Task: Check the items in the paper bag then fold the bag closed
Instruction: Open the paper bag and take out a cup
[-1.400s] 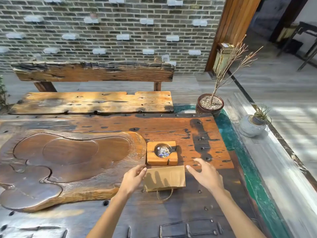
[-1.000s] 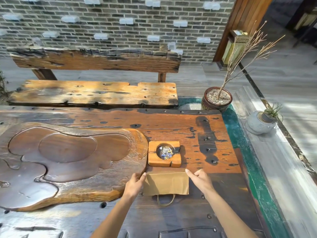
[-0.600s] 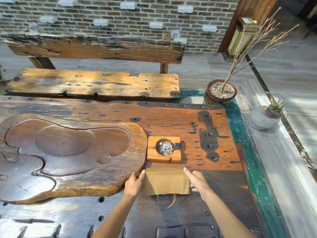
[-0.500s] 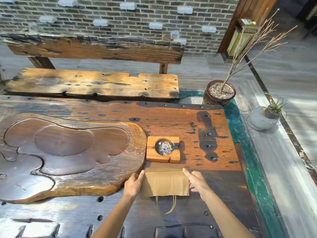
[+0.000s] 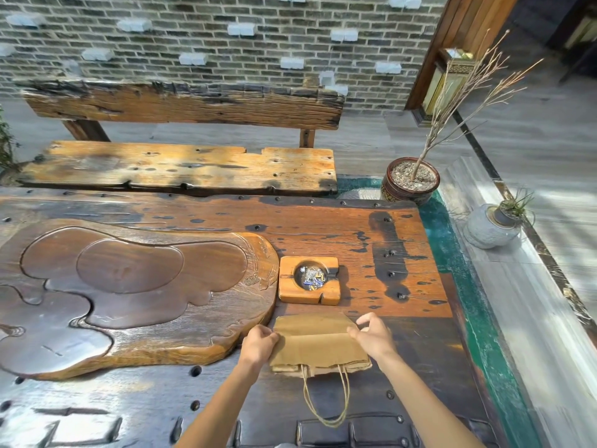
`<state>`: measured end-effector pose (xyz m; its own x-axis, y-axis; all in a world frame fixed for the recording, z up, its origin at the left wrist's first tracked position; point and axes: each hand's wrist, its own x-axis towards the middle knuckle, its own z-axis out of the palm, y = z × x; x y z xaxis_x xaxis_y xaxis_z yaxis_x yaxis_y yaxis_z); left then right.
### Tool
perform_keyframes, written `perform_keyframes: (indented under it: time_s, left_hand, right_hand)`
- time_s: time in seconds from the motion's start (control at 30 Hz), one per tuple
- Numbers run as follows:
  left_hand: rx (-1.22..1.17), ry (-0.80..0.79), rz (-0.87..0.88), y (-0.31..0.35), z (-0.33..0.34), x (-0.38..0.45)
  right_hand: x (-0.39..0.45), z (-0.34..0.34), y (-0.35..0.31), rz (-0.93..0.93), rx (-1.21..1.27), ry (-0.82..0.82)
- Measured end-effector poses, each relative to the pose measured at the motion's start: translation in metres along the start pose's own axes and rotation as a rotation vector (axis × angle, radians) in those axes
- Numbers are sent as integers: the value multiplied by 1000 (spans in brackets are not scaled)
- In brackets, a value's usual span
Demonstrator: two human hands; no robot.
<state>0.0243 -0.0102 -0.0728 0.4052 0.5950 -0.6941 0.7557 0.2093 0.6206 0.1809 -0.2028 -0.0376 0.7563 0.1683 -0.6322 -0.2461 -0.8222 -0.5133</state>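
Observation:
A brown paper bag lies flat on the dark wooden table, its mouth toward me and its twine handle trailing over the near side. A crease runs across the bag's far third. My left hand grips the bag's left edge. My right hand pinches its right edge near the crease. What is inside the bag is hidden.
A square wooden ashtray with scraps in its well sits just beyond the bag. A large carved wooden tray fills the table's left. A bench stands behind. Two potted plants stand off the table's right.
Both hands closed in from beside the bag and took hold of its side edges. The bag's near end slid toward me, and the handle now trails out long.

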Motion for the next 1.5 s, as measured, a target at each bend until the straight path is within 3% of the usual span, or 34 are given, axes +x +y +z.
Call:
perform_keyframes:
  time_s: [0.43,0.6,0.7,0.83,0.97,1.2,1.5]
  left_hand:
    - [-9,-26,-25,-6,-12,-19]
    - [-45,-78,46,-16,-21,-34]
    - [-203,-150,93,-19,-25,-52]
    - [-227,-220,232,-30,-23,-67]
    - [27,-151,349,-31,-16,-72]
    - [250,93,482,-23,-8,-73]
    - [277,259,483,-12,2,-76]
  right_hand:
    - [-8,4,7,39,47,-88]
    - [-15,10,17,165,125,-164]
    - [-14,11,23,208,174,-181]
    - [-12,10,25,243,213,-209]
    - [-9,11,25,263,223,-222]
    - [-6,11,27,256,226,-253]
    - [-3,10,30,262,257,-284]
